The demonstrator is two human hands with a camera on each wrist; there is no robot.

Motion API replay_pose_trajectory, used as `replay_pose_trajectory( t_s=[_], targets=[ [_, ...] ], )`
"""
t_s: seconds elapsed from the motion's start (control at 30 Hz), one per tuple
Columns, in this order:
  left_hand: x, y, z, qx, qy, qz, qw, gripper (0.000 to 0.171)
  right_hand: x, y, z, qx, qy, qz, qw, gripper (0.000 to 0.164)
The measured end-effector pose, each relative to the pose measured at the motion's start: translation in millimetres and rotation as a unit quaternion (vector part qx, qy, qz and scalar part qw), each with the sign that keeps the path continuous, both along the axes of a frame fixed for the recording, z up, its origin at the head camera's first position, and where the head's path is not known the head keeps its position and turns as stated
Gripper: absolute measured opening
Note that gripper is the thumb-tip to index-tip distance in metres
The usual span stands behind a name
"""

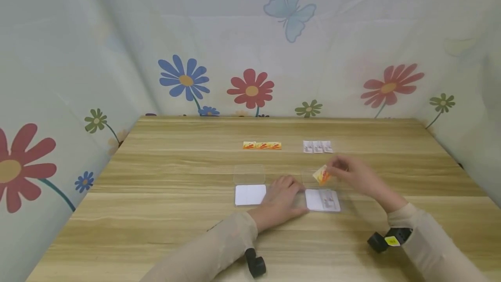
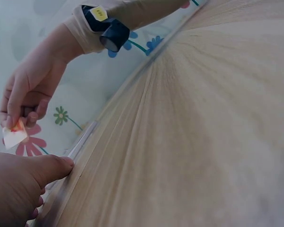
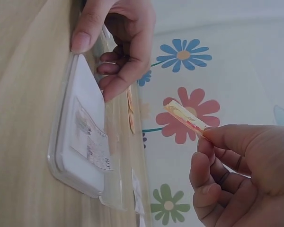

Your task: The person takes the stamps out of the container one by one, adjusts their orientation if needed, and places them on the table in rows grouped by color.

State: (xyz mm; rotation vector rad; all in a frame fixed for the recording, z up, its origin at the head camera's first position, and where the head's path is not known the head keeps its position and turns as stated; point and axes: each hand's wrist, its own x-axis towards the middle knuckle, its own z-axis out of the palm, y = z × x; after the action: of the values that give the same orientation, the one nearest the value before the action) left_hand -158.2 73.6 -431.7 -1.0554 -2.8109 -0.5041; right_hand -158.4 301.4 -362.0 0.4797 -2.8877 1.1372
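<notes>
My right hand (image 1: 354, 175) pinches an orange-and-yellow postage stamp (image 1: 322, 175) between thumb and fingertips, above the open lid of the right-hand case. That clear plastic case (image 1: 314, 200) has a white lining. A pale stamp (image 3: 91, 137) marked 80 lies flat on its right half; the left half is bare white. My left hand (image 1: 279, 201) rests at the case's left side, thumb (image 3: 83, 40) on the near corner and curled fingers by the far corner, holding it. A second clear case (image 1: 250, 195) with white lining lies open left of my left hand.
Farther back on the wooden table (image 1: 176, 156) lies a row of three orange-yellow stamps (image 1: 262, 146). To its right is a row of three pale stamps (image 1: 317, 146). A flower-printed curtain (image 1: 332, 55) stands behind the table.
</notes>
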Motion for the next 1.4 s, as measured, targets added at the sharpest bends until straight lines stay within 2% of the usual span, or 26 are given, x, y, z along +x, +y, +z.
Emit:
replay_pose_trajectory(
  t_s=[0.47, 0.73, 1.13, 1.4],
  targets=[
    [-5.0, -1, -0.5, 0.002, 0.007, 0.000, 1.0000, 0.049, -25.7, 2, 20.9, 0.005, 0.012, 0.019, 1.000, 0.008],
    [-6.8, -1, -2.7, -0.001, 0.006, 0.003, 1.0000, 0.048, -35.4, 0, 31.0, 0.012, -0.017, -0.007, 1.000, 0.017],
    [-7.2, -1, -1.3, -0.008, -0.003, -0.001, 1.0000, 0.048, -51.4, -4, 37.0, 0.007, -0.019, -0.022, 1.000, 0.024],
    [-9.0, -1, -2.6, -0.005, -0.004, 0.001, 1.0000, 0.048, -65.7, -9, 43.0, 0.019, -0.027, -0.041, 0.999, 0.021]
  ],
)
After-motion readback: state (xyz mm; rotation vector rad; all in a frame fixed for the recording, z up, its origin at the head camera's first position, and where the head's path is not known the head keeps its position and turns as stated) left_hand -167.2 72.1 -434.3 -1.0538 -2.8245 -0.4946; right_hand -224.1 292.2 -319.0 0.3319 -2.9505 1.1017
